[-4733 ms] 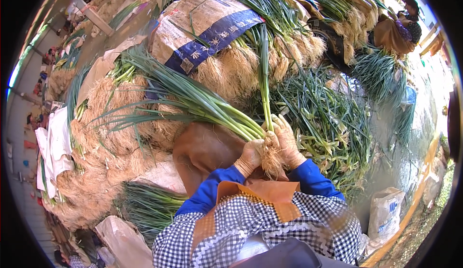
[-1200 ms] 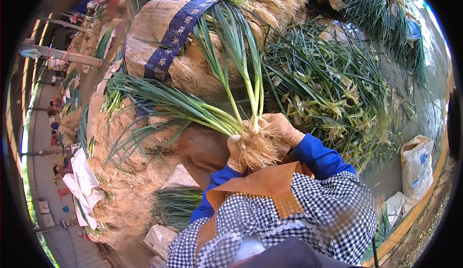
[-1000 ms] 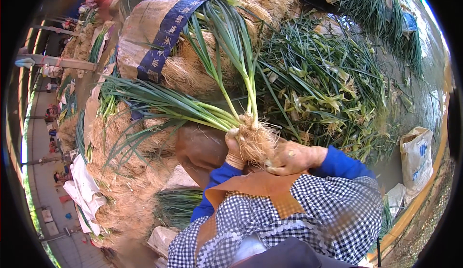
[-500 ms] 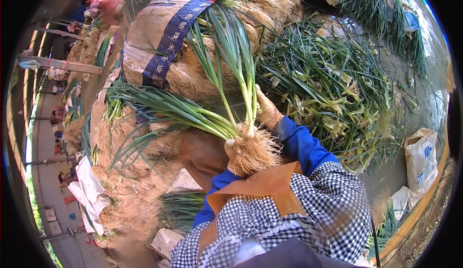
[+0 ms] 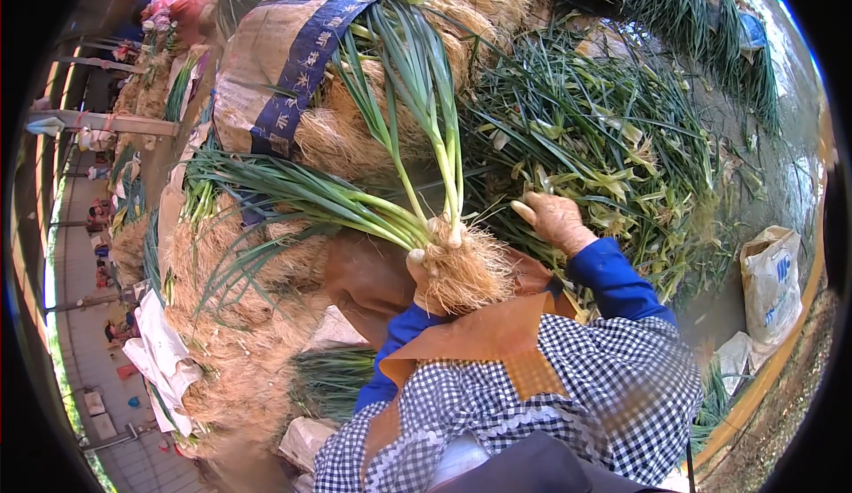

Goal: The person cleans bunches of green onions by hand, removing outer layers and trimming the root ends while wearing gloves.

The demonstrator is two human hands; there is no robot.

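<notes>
The ground (image 5: pixel 781 165) carries heaps of loose green scallions (image 5: pixel 603 147), stacked bundles with pale hairy roots (image 5: pixel 240 351), a brown sack with a blue band (image 5: pixel 275 67) on top, and white bags (image 5: pixel 774 273) near its right edge.

Left hand (image 5: pixel 419 273) mostly behind roots (image 5: pixel 461 271)

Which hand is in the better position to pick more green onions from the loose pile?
The right hand. It is free and already stretched over the loose pile of green onions. The left hand is busy gripping the bunch at its roots.
</notes>
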